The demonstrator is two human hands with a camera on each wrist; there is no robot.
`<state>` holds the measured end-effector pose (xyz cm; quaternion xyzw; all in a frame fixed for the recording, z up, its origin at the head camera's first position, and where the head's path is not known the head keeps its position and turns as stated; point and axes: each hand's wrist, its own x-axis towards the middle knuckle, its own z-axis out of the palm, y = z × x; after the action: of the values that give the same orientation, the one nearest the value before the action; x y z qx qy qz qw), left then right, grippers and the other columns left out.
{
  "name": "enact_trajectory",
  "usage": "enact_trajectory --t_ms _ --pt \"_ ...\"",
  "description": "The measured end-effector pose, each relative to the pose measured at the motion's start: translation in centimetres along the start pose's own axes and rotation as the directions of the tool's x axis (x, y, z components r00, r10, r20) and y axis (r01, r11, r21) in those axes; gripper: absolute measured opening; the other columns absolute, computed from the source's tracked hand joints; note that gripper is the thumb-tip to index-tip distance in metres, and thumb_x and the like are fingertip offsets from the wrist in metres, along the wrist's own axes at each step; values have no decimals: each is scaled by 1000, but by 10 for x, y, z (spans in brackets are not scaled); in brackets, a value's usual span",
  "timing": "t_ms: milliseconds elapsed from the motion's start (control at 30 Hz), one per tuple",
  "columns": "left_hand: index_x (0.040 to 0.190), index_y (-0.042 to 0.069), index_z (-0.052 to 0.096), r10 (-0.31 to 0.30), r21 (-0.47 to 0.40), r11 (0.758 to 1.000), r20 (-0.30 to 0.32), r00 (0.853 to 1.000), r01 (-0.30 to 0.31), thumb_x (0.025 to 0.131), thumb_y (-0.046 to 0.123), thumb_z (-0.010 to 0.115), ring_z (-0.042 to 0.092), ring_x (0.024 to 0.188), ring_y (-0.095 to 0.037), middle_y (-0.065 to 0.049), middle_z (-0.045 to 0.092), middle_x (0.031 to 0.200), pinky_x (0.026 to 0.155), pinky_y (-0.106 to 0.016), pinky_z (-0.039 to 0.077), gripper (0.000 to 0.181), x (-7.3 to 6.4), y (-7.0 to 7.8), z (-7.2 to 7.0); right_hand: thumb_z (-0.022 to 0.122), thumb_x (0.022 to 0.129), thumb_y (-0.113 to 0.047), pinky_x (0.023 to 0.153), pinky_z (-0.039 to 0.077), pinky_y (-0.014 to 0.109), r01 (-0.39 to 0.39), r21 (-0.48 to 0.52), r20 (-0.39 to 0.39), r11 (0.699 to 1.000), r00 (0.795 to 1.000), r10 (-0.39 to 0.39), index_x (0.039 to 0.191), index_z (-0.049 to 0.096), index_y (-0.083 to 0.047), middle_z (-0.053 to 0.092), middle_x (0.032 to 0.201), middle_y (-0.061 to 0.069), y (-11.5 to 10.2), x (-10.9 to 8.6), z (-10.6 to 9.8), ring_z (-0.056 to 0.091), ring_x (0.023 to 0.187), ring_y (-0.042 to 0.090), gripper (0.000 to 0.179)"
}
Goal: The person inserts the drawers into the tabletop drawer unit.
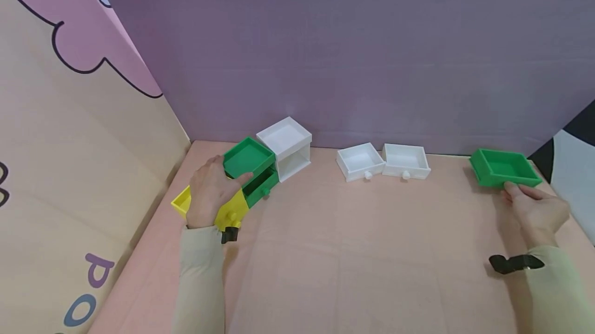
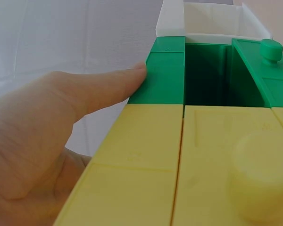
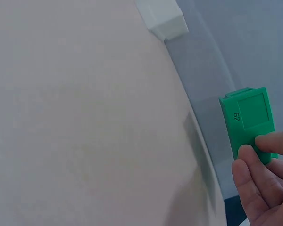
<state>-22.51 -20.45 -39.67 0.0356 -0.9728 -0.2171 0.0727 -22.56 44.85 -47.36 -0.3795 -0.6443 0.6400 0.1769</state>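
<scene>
My left hand (image 1: 211, 189) reaches over a row of joined small cabinets and holds the green cabinet (image 1: 249, 157). In the left wrist view its thumb lies straight against the green top rim; the other fingers are mostly hidden. A dark opening shows above the green cabinet's knobbed lower drawer (image 1: 262, 189). The yellow cabinet (image 1: 234, 210), with its knobs, sits partly under the hand. At the far right my right hand (image 1: 536, 212) pinches a green drawer (image 1: 506, 166) at its near edge. Seen from the right wrist, the thumb and fingertips meet at the drawer's (image 3: 247, 115) lower end.
A white cabinet (image 1: 294, 161) with a hollow front adjoins the green one at the back. Two white drawers, one (image 1: 360, 161) slightly turned and another (image 1: 406, 161) beside it, lie near the purple backdrop (image 1: 353, 55). Pink cloth covers the table (image 1: 353, 261).
</scene>
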Motion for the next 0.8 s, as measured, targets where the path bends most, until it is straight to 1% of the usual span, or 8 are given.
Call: enact_trajectory --t_ms 33,67,167,233,333,367,533,800 --pt "132 -5 63 1 0 1000 0 1000 -1 91 58 74 68 100 -42 -23 72 116 87 -54 59 77 0 0 0 79 95 -15 52 54 12 4 2 9 1000 1000 -4 116 80 -29 68 55 -18 -1 -2 0 68 50 -3 25" --pt "133 -5 62 2 3 1000 2 1000 -2 91 59 74 68 101 -42 -23 72 117 87 -54 59 77 0 0 0 80 94 -15 53 54 12 8 3 16 1000 1000 -8 116 80 -28 68 56 -18 -1 -5 1 68 50 -2 25" --pt "137 -7 61 3 13 1000 6 1000 -3 91 59 73 67 104 -43 -25 71 121 89 -55 58 81 0 0 -1 82 93 -17 54 54 11 29 -8 48 1000 998 -29 105 82 -32 70 57 -17 -3 -12 2 69 51 -2 19" --pt "139 -8 59 4 20 1000 9 1000 -5 92 59 73 67 105 -44 -26 70 124 91 -56 58 83 1 0 -3 82 92 -17 55 54 11 48 -2 67 999 997 -48 106 81 -32 71 58 -17 -5 -18 5 70 52 -1 20" --pt "142 -9 57 4 28 1000 12 1000 -4 92 60 72 66 109 -44 -27 69 129 93 -56 57 86 2 0 -4 84 90 -15 55 55 12 89 30 97 996 991 -91 78 79 -32 72 60 -15 -7 -25 7 71 53 0 21" --pt "143 -9 57 4 31 1000 14 1000 -5 92 60 72 66 110 -44 -27 69 130 94 -56 57 87 2 0 -3 85 90 -15 56 55 12 98 36 107 995 989 -101 75 78 -32 72 60 -15 -7 -28 8 72 53 1 23" --pt "144 -8 56 0 31 1000 23 1000 -1 93 60 72 66 111 -44 -27 69 131 95 -57 56 87 1 1 -3 85 91 -19 60 52 6 172 -16 180 985 970 -166 78 79 -37 74 63 -17 -6 -42 6 72 56 -1 23" --pt "143 -8 57 -5 30 1000 25 1000 4 92 60 72 66 110 -44 -26 69 130 94 -57 57 85 0 1 -2 86 90 -14 63 54 7 189 73 224 979 954 -201 81 81 -33 76 67 -12 -1 -59 14 74 59 1 21"
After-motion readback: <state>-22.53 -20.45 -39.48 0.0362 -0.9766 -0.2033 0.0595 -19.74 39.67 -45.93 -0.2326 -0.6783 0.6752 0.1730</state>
